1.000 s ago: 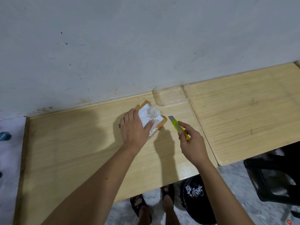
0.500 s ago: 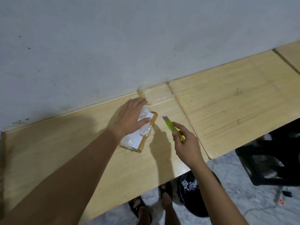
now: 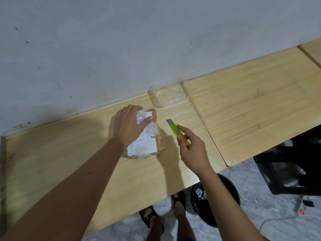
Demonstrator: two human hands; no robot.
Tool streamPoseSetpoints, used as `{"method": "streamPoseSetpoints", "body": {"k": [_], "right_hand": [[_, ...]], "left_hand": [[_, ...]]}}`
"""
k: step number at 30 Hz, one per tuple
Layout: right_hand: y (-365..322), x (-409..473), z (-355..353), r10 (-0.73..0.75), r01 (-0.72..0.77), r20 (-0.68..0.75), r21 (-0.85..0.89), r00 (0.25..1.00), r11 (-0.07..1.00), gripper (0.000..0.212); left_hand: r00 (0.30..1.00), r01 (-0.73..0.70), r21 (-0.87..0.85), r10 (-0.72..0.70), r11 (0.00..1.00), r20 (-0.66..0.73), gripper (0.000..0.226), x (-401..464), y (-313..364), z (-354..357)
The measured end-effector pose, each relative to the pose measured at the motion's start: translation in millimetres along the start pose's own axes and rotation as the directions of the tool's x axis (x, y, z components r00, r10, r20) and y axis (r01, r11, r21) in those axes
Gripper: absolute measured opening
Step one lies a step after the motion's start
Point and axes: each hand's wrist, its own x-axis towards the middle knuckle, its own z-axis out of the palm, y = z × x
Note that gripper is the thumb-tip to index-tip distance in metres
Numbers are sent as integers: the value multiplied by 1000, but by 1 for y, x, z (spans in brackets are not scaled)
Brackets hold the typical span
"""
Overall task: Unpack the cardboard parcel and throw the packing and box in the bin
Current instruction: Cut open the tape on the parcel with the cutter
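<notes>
- Parcel [image 3: 146, 138]: a small cardboard box with a white label and clear tape on top, lying flat on the wooden table [image 3: 69, 162] at the centre of the frame, near the wall. Against half a second ago its long axis has turned: the near end now points toward the lower edge of the frame, where before it slanted to the lower left.
- Left hand [image 3: 129, 126]: palm down on the upper left part of the parcel, fingers spread and thumb laid across the label; it presses flat on the box without closing round it. It covered the far end of the box in the earlier frame as well.
- Right hand [image 3: 192, 150]: right of centre, clenched round the yellow-green knife [image 3: 176, 130], blade out and pointing to the upper left. The blade tip is near the parcel's right edge but apart from it, much as before.
- Clear plastic tray [image 3: 167, 96]: on the table against the wall, above and right of the parcel, unmoved.
- Black bin [image 3: 225, 188]: on the floor at lower right, partly under the table edge and behind the right forearm.
- Black stool [image 3: 286, 171]: at the right edge of the frame.
</notes>
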Motion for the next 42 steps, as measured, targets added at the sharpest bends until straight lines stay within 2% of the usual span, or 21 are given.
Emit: {"method": "streamPoseSetpoints", "body": {"k": [3, 7, 18, 30, 38, 42], "right_hand": [[-8, 4, 18, -23, 23, 36, 5, 999, 1000, 36], [-11, 5, 37, -52, 53, 55, -10, 997, 999, 36], [-12, 12, 43, -47, 44, 84, 42, 995, 998, 35], [1, -19, 23, -117, 145, 243, -99, 963, 984, 38], [5, -24, 23, -69, 81, 177, -66, 982, 995, 36], [4, -20, 19, -48, 58, 129, -79, 990, 995, 35]], "left_hand": [[993, 100, -24, -101, 995, -54, 59, -8, -8, -1], [984, 150, -68, -156, 986, -90, 57, -12, -10, 1], [973, 156, -209, -187, 965, -137, 52, -14, -16, 9], [958, 154, -267, -210, 951, -196, 48, -13, -13, 12], [956, 166, -262, -221, 951, -195, 49, -14, -8, 10], [933, 250, -248, -301, 936, -195, 50, -16, -2, 11]]}}
